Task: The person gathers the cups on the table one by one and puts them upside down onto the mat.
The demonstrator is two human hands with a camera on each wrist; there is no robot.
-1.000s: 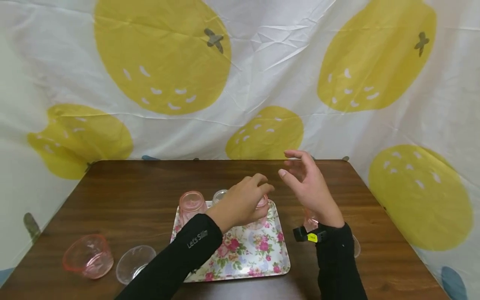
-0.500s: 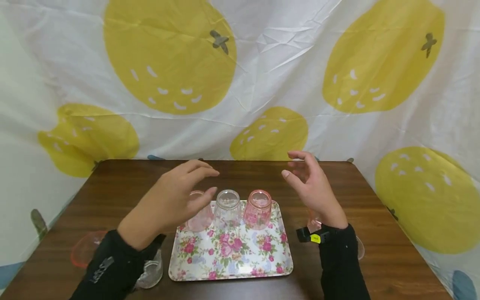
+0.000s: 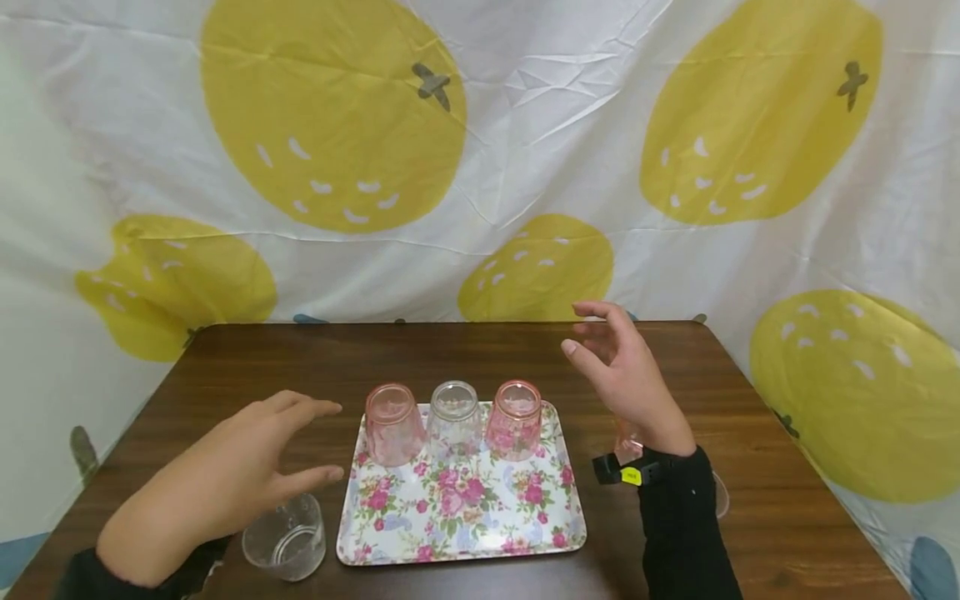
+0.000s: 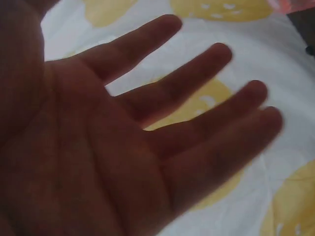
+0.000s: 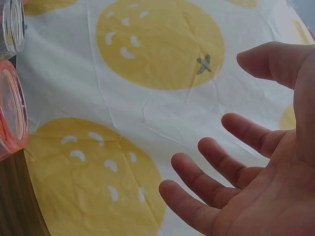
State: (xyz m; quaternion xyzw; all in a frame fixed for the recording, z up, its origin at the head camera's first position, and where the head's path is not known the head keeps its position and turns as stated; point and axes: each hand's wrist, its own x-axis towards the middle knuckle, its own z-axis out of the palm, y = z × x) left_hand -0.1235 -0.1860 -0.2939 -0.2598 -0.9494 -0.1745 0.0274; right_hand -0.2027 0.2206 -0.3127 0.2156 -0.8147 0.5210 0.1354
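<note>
Left hand [image 3: 247,467]: released, fingers extended, thumb apart, nothing held. In head view it's left of the tray, over the table [image 3: 465,354], overlapping the far rim of a loose clear glass [image 3: 300,542] standing mouth up. Can't tell the height gap there. Left wrist view adds the bare palm and four straight fingers [image 4: 172,93], which head view mostly hides; the loose glass isn't identifiable in it, only a cropped pink object [image 4: 294,5] at the top right corner.

Right hand [image 3: 626,375]: raised right of the tray, released, fingers loosely bent, thumb apart. Right wrist view confirms the palm is bare, all five digits visible. It also catches a cropped clear rim [image 5: 12,29] and a cropped pink rim [image 5: 15,108] at its left edge; can't tell for certain which glasses.

Floral tray [image 3: 465,508] shows whole only in head view. Three glasses sit upside down in a row along its far side: left pink glass [image 3: 394,429], middle clear glass [image 3: 455,421], right pink glass [image 3: 515,425].

Head view only: a pink glassy piece [image 3: 627,433] and a clear edge [image 3: 723,496] by the right sleeve [image 3: 678,525], mostly hidden, plus a black strap [image 3: 607,469] on the right wrist. Lemon-print cloth [image 3: 540,150] backs all three views.
</note>
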